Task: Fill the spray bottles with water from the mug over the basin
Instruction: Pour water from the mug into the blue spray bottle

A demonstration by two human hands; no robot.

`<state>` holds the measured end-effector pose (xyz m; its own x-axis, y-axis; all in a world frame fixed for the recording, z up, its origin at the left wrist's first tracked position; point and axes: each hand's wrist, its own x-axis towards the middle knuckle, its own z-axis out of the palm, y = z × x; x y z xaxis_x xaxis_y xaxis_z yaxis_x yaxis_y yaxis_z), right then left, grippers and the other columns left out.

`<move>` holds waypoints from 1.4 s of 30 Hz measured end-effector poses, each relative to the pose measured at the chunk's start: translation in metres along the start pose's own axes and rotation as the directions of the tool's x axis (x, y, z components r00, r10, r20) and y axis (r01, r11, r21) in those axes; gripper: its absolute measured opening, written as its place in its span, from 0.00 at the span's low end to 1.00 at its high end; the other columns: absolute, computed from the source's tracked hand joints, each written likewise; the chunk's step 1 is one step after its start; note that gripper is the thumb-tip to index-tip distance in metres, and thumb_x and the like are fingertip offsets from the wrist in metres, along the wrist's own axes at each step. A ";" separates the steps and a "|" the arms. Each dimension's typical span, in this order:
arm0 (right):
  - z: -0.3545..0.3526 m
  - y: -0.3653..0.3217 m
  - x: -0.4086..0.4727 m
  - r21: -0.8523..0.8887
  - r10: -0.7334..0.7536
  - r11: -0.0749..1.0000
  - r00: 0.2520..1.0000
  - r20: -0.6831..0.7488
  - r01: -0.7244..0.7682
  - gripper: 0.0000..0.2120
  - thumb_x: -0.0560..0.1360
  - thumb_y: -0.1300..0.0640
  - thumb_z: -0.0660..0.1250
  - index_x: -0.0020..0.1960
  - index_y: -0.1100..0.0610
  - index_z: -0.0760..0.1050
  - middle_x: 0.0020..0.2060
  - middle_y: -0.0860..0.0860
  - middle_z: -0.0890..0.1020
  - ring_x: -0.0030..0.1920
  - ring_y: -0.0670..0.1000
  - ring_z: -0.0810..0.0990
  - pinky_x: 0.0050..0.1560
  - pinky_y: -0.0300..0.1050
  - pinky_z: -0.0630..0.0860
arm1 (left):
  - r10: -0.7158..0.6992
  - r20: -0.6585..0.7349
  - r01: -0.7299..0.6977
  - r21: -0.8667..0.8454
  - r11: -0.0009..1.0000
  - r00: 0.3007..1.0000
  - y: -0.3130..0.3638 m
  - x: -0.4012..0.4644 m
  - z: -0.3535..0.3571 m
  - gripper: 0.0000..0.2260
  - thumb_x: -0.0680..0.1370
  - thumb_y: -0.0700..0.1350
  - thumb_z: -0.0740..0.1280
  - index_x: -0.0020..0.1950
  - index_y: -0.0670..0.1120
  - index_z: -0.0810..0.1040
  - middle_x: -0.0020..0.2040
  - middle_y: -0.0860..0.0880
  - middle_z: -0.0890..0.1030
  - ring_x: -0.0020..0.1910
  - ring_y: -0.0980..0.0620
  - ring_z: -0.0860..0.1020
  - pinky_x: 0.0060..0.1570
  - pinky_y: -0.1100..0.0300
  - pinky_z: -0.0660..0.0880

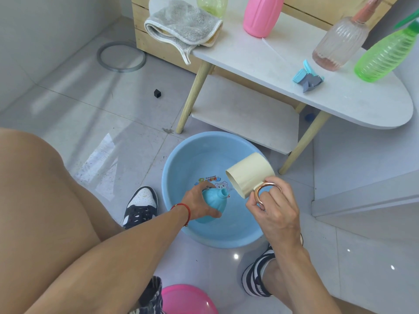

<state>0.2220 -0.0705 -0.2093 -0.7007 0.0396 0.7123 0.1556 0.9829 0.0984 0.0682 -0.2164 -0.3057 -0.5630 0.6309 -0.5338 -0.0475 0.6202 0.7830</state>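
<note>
Your left hand [199, 200] wraps the blue spray bottle [212, 206], cap off, tilted with its open neck toward the mug, held inside the blue basin [181, 159]. Your right hand [275, 211] grips the cream mug [249, 175] by its copper handle, fingers curled through the ring; mug is tipped, mouth down-left, just beside the bottle neck. Can't tell if water is flowing. Basin sits on a grey tiled floor, partly under the white desk [340, 100]. On the desk: pink bottle [263, 14], clear ribbed bottle [340, 41], green bottle [385, 55], a yellow-green one [212, 5] at the back, a blue spray head [307, 75] lying loose, grey cloth [181, 26] hanging over the edge. Pink basin [188, 300] near your feet.
</note>
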 end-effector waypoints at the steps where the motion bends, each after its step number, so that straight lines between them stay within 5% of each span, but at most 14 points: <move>1: 0.001 0.001 -0.001 0.000 0.005 1.000 1.000 -0.007 -0.005 0.17 0.72 0.70 0.72 0.30 0.59 0.70 0.27 0.53 0.65 0.32 0.58 0.74 0.56 0.53 0.81 | 0.002 0.000 -0.002 0.000 1.000 1.000 0.000 0.000 0.000 0.36 0.58 0.49 0.85 0.62 0.60 0.74 0.59 0.53 0.76 0.56 0.49 0.77 0.54 0.54 0.79; 4: 0.005 0.004 -0.009 0.066 0.135 0.989 0.991 0.012 -0.136 0.16 0.75 0.67 0.72 0.31 0.60 0.72 0.29 0.53 0.70 0.42 0.59 0.81 0.58 0.46 0.79 | 0.005 -0.007 -0.005 -0.010 1.000 1.000 0.000 0.001 0.001 0.35 0.58 0.49 0.85 0.62 0.60 0.74 0.59 0.54 0.77 0.56 0.49 0.78 0.55 0.54 0.79; 7: 0.016 0.009 -0.018 0.142 0.401 0.896 0.904 0.148 -0.421 0.14 0.77 0.63 0.73 0.34 0.61 0.74 0.33 0.53 0.77 0.49 0.57 0.80 0.53 0.35 0.72 | 0.007 -0.026 -0.008 -0.027 1.000 1.000 -0.001 0.001 0.000 0.35 0.58 0.48 0.85 0.62 0.59 0.75 0.59 0.53 0.77 0.56 0.50 0.78 0.53 0.56 0.78; 11: 0.041 0.012 -0.039 0.063 0.601 0.729 0.682 0.417 -0.682 0.20 0.83 0.51 0.62 0.37 0.62 0.77 0.37 0.55 0.80 0.47 0.58 0.76 0.49 0.52 0.76 | 0.003 -0.062 -0.007 -0.072 0.997 0.998 -0.002 0.000 -0.002 0.35 0.59 0.47 0.85 0.62 0.58 0.76 0.59 0.54 0.79 0.56 0.52 0.78 0.48 0.62 0.74; 15: 0.067 0.011 -0.056 -0.147 0.575 0.764 0.561 0.596 -0.628 0.16 0.82 0.58 0.64 0.41 0.66 0.80 0.37 0.61 0.81 0.49 0.63 0.77 0.52 0.56 0.77 | -0.022 -0.096 0.010 -0.120 0.993 0.995 -0.003 -0.003 -0.007 0.35 0.59 0.46 0.85 0.63 0.58 0.76 0.58 0.54 0.79 0.55 0.54 0.79 0.42 0.68 0.73; 18: 0.081 -0.001 -0.063 -0.314 0.475 0.873 0.504 0.721 -0.373 0.05 0.74 0.66 0.69 0.40 0.60 0.82 0.33 0.58 0.82 0.42 0.61 0.77 0.50 0.54 0.76 | -0.026 -0.117 0.009 -0.141 0.990 0.993 -0.003 -0.006 -0.011 0.36 0.60 0.46 0.85 0.65 0.58 0.75 0.58 0.56 0.78 0.54 0.55 0.78 0.39 0.70 0.71; 20: 0.093 -0.006 -0.074 -0.377 0.449 0.892 0.384 0.807 -0.249 0.12 0.68 0.69 0.64 0.45 0.57 0.82 0.38 0.57 0.83 0.45 0.59 0.76 0.54 0.51 0.72 | -0.024 -0.142 0.004 -0.140 0.990 0.990 -0.003 -0.007 -0.013 0.36 0.60 0.47 0.85 0.64 0.58 0.75 0.58 0.57 0.78 0.53 0.55 0.78 0.39 0.70 0.72; 23: 0.099 -0.012 -0.081 -0.398 0.470 0.877 0.305 0.828 -0.269 0.20 0.67 0.69 0.55 0.49 0.58 0.82 0.42 0.58 0.83 0.50 0.61 0.73 0.58 0.53 0.72 | -0.023 -0.166 -0.001 -0.144 0.990 0.986 -0.005 -0.009 -0.015 0.35 0.59 0.49 0.85 0.63 0.59 0.76 0.57 0.57 0.79 0.54 0.55 0.79 0.41 0.66 0.75; 26: 0.102 -0.024 -0.075 -0.354 0.448 0.858 0.204 0.870 -0.373 0.14 0.65 0.71 0.64 0.44 0.58 0.81 0.39 0.56 0.82 0.48 0.61 0.77 0.56 0.51 0.76 | -0.024 -0.178 -0.004 -0.155 0.988 0.984 -0.007 -0.010 -0.017 0.34 0.58 0.48 0.85 0.62 0.59 0.76 0.57 0.58 0.79 0.54 0.56 0.80 0.44 0.66 0.76; 29: 0.108 -0.024 -0.076 -0.311 0.493 0.571 0.014 0.870 -0.760 0.13 0.69 0.70 0.60 0.39 0.58 0.81 0.34 0.55 0.81 0.44 0.62 0.78 0.50 0.42 0.69 | -0.028 -0.185 -0.003 -0.167 0.986 0.982 -0.008 -0.010 -0.019 0.34 0.59 0.47 0.85 0.62 0.59 0.76 0.56 0.58 0.79 0.54 0.56 0.80 0.45 0.64 0.77; 32: 0.103 -0.023 -0.066 -0.127 0.548 0.318 0.073 0.833 -0.940 0.17 0.83 0.63 0.56 0.43 0.65 0.81 0.40 0.61 0.83 0.44 0.62 0.77 0.49 0.49 0.70 | -0.031 -0.191 -0.004 -0.178 0.984 0.981 -0.007 -0.009 -0.020 0.33 0.59 0.47 0.84 0.61 0.59 0.76 0.56 0.59 0.79 0.54 0.55 0.80 0.49 0.60 0.79; 35: 0.091 -0.013 -0.052 -0.058 0.590 0.123 0.026 0.807 -0.991 0.16 0.82 0.56 0.62 0.42 0.62 0.83 0.38 0.54 0.85 0.39 0.53 0.81 0.41 0.44 0.73 | -0.045 -0.192 0.010 -0.181 0.983 0.980 -0.004 -0.010 -0.020 0.33 0.60 0.47 0.84 0.61 0.59 0.76 0.55 0.60 0.78 0.53 0.55 0.80 0.50 0.57 0.81; 37: 0.087 -0.007 -0.051 -0.032 0.599 0.010 -0.020 0.800 -0.999 0.17 0.77 0.50 0.66 0.33 0.55 0.81 0.31 0.48 0.83 0.36 0.51 0.79 0.41 0.44 0.73 | -0.049 -0.199 0.014 -0.175 0.984 0.979 -0.003 -0.011 -0.020 0.32 0.60 0.47 0.84 0.60 0.59 0.76 0.54 0.61 0.78 0.53 0.55 0.80 0.49 0.58 0.80; 42: 0.074 0.009 -0.055 0.034 0.642 -0.076 -0.023 0.766 -0.997 0.21 0.62 0.40 0.65 0.26 0.59 0.75 0.27 0.54 0.77 0.36 0.53 0.76 0.46 0.52 0.75 | -0.046 -0.221 0.013 -0.149 0.989 0.974 0.001 -0.013 -0.020 0.32 0.60 0.47 0.84 0.60 0.60 0.76 0.52 0.64 0.77 0.52 0.55 0.79 0.41 0.66 0.74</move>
<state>0.2097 -0.0506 -0.2990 -0.4178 0.7680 -0.4854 0.6626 -0.1079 -0.7411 0.0593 -0.2334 -0.2920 -0.7289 0.4830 -0.4852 -0.1767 0.5519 0.8150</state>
